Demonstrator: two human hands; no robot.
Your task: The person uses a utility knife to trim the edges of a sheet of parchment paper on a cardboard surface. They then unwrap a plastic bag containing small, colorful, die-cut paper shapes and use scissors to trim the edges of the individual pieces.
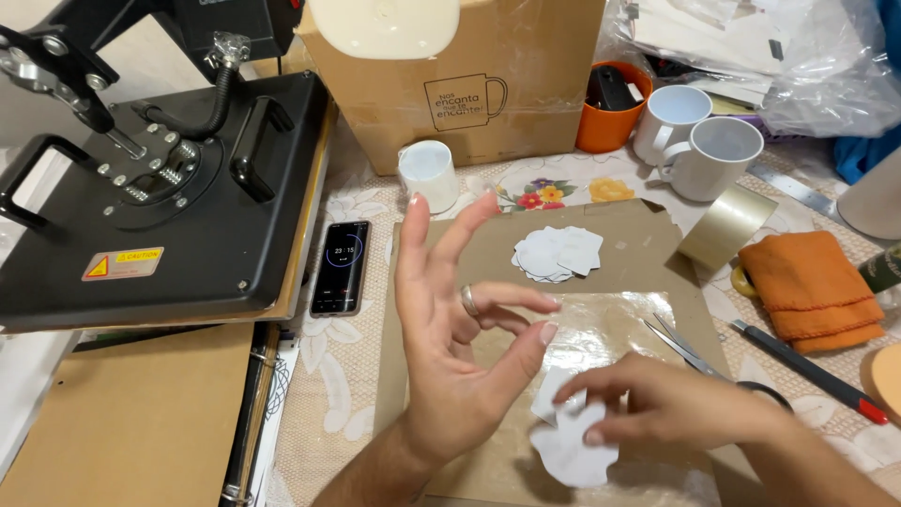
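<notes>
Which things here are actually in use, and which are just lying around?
In use: right hand pressing white paper cutouts; left hand raised, empty; cardboard sheet.
Lying about: scissors, tape roll, white mugs, phone, heat press, orange cloth.

Your worktop wears a floral lace cloth. On it you have a black heat press, a phone, a cardboard sheet, white mugs, a tape roll, and a folded orange cloth.
</notes>
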